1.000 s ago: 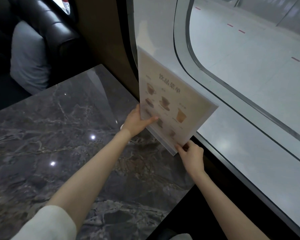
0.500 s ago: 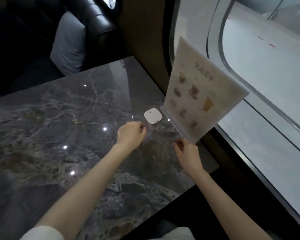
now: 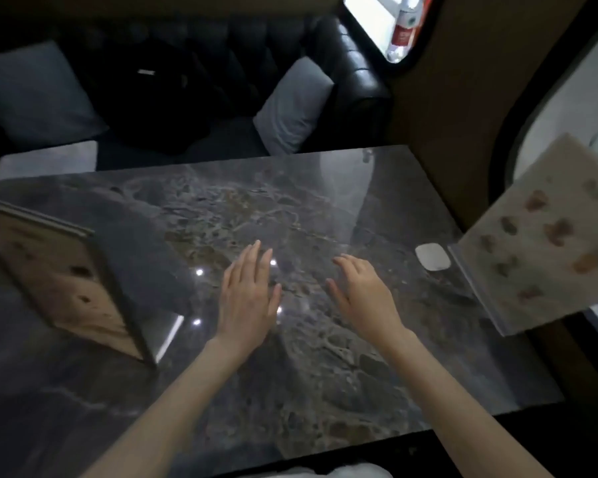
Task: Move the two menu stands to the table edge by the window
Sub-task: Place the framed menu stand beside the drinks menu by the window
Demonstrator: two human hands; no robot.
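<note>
Now 2 menu stands (image 3: 546, 243) (image 3: 66, 284) on table (image 3: 290, 391), 2 hands (image 3: 247, 298) (image 3: 363, 298) spread open, empty.

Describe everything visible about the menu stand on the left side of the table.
The left menu stand is a clear, acrylic-looking holder with a tan printed sheet inside, its print too blurred to read. It stands on the dark marble table, well away from the window side, with the panel leaning in this wide-angle view. A bright strip shows at its near lower corner, seemingly the base. Nothing touches it: the left hand hovers open to its right, clear of it.
</note>
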